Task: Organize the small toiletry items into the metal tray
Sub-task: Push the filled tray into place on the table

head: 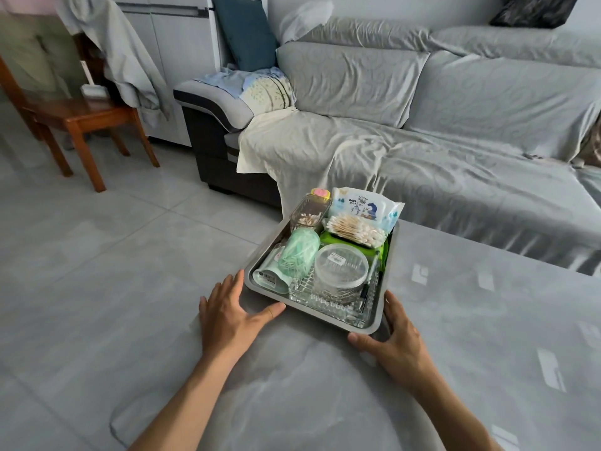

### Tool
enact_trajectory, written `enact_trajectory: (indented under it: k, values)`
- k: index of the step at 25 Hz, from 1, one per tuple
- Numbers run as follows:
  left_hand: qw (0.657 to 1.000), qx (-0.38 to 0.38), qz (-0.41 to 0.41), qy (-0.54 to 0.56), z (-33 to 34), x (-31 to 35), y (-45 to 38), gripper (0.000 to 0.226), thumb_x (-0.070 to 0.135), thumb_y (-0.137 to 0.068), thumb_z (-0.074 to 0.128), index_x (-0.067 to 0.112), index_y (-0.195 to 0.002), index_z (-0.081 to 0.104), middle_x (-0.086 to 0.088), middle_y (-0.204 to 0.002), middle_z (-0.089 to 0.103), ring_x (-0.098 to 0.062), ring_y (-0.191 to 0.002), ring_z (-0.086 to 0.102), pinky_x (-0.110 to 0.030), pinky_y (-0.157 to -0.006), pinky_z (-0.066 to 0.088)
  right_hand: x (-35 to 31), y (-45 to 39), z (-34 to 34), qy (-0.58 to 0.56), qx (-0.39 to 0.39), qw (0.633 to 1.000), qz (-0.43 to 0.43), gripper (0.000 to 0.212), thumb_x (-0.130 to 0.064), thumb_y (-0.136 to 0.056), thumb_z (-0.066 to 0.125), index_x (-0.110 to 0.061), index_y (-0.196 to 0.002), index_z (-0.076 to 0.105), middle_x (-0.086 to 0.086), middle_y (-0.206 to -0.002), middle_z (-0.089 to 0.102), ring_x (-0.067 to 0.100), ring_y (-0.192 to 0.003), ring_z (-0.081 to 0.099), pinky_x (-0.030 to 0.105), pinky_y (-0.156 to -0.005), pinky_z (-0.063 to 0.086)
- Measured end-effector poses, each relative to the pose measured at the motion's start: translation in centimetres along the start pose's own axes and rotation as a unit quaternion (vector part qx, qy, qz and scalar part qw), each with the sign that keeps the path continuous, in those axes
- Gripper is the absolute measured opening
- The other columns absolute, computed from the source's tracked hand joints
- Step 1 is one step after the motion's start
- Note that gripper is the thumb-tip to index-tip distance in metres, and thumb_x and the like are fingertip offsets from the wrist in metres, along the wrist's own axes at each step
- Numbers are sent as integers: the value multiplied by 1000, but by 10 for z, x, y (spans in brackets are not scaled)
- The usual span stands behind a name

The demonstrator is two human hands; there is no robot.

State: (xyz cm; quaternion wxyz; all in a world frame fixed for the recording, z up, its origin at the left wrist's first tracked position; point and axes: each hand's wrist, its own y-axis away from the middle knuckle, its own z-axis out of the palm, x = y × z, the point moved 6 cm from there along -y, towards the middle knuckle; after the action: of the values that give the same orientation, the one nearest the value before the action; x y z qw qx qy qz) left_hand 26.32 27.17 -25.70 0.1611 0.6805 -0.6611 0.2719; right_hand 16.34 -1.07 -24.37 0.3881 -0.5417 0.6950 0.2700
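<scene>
The metal tray (pixel 364 323) sits on the grey table (pixel 455 369), fully loaded: wipes pack (pixel 366 206), cotton swabs (pixel 354 230), green canister (pixel 297 258), round clear container (pixel 340 271). The left hand (pixel 227 315) and right hand (pixel 398 345) bracket its near corners, fingers spread flat, holding nothing, probably to square or slide it.
</scene>
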Motion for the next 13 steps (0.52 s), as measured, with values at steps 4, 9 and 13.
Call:
enact_trajectory:
  k: [4,9,13]
  values:
    - [1000,1,-14,-9,6,3,-11,114,84,-58,61,26,-151,31,1,-156,38,-17,-144,29,-47,-119,13,2,-15,1,-41,-9,999,-1,83,-16,-67,90,-42,-126,37,-39,-110,53,-37,-92,47,-7,-76,35]
    - [1000,3,-28,-5,8,6,-26,111,83,-59,63,30,-151,30,4,-154,40,-22,-140,36,-43,-112,24,0,-29,4,-66,-7,998,-5,79,-10,-69,89,-32,-130,44,-33,-108,58,-35,-89,50,-7,-72,36]
    - [999,-24,-41,-4,13,8,-37,109,83,-62,62,33,-152,26,4,-155,38,-26,-138,37,-47,-108,26,3,-40,7,-78,6,997,0,76,-8,-68,89,-36,-123,44,-29,-108,60,-35,-87,50,-7,-72,37]
